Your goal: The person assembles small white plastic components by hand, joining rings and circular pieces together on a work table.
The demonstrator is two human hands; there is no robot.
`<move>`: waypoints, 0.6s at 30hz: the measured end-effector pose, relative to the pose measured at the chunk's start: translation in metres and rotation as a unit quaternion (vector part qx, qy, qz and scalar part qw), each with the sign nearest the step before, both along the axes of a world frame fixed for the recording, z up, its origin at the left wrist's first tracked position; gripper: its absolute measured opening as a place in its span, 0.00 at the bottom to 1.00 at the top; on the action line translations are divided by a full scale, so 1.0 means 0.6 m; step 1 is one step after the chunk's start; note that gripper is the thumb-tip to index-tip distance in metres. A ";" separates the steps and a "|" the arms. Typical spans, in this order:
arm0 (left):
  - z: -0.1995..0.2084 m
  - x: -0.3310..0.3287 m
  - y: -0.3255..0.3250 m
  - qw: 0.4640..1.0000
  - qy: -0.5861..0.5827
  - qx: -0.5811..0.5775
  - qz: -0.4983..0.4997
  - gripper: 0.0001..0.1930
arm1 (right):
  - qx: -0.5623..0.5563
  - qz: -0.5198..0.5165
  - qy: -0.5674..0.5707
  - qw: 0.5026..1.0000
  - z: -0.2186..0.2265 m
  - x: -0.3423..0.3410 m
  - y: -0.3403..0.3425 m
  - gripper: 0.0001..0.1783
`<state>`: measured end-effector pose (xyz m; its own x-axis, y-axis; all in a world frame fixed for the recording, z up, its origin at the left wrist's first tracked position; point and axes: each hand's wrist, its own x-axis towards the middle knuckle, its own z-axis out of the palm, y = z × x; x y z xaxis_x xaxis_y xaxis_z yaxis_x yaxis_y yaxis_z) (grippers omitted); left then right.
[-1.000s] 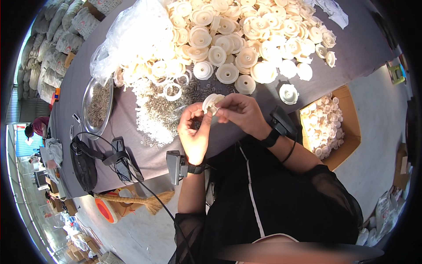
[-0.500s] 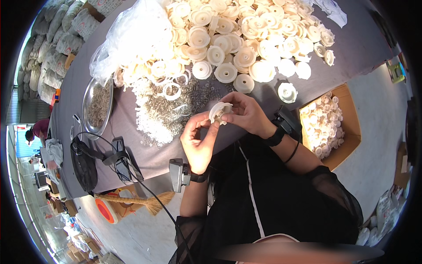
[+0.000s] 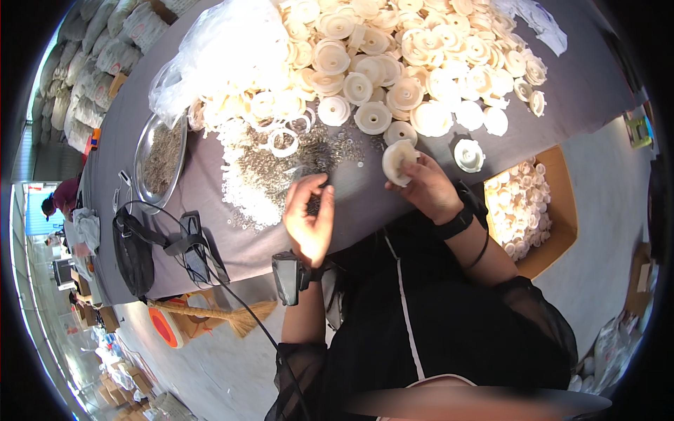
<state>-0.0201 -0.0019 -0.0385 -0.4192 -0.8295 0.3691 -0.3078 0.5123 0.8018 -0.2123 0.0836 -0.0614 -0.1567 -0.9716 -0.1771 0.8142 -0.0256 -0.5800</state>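
My right hand (image 3: pixel 432 191) grips a cream round plastic disc part (image 3: pixel 398 161) by its lower right rim, tilted above the near edge of the table. My left hand (image 3: pixel 307 221) is at the near side of a pile of tiny metal pieces (image 3: pixel 281 165), its fingers curled forward and its thumb apart from them. No held thing shows in it, though the fingertips are partly hidden. White rings (image 3: pixel 283 142) lie on this pile. Beyond both hands spreads a large heap of similar cream disc parts (image 3: pixel 393 63). A single disc part (image 3: pixel 469 156) rests right of my right hand.
A cardboard box (image 3: pixel 562 203) of smaller cream parts stands right of the table. An oval metal tray (image 3: pixel 180 165) of tiny pieces, a black pouch (image 3: pixel 133 259) and a cable are on the left. A clear plastic bag (image 3: pixel 210 56) lies by the heap. A broom (image 3: pixel 242 319) is below.
My hands have come apart. The right one has carried the disc part to the right; the left has let go of it and moved to the pile of tiny metal pieces.
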 end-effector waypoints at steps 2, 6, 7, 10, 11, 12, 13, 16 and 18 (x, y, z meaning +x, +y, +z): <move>-0.001 0.024 -0.025 0.996 -0.012 -0.039 0.074 0.06 | 0.010 0.010 -0.003 1.000 -0.001 -0.001 0.004 0.17; -0.036 0.135 -0.110 0.968 0.034 -0.033 0.245 0.04 | 0.014 0.031 0.036 0.999 -0.011 0.012 0.001 0.18; -0.046 0.167 -0.134 0.961 0.044 -0.025 0.271 0.05 | 0.018 0.029 0.061 0.998 -0.014 0.015 -0.001 0.18; -0.046 0.238 -0.169 0.948 -0.058 0.052 0.309 0.09 | 0.005 0.053 0.057 0.997 -0.022 0.025 -0.012 0.18; -0.065 0.269 -0.185 0.950 -0.077 0.032 0.301 0.10 | 0.002 0.056 0.071 0.996 -0.021 0.031 -0.017 0.18; -0.065 0.274 -0.196 0.947 -0.107 0.037 0.300 0.10 | -0.003 0.063 0.068 0.996 -0.023 0.033 -0.021 0.18; -0.067 0.278 -0.199 0.952 -0.119 0.037 0.280 0.11 | 0.001 0.057 0.073 0.996 -0.025 0.036 -0.025 0.18; -0.075 0.288 -0.216 0.942 -0.189 0.010 0.279 0.11 | -0.001 0.059 0.082 0.995 -0.032 0.042 -0.032 0.18; -0.078 0.293 -0.221 0.936 -0.233 -0.032 0.261 0.10 | -0.001 0.048 0.098 0.994 -0.044 0.041 -0.031 0.18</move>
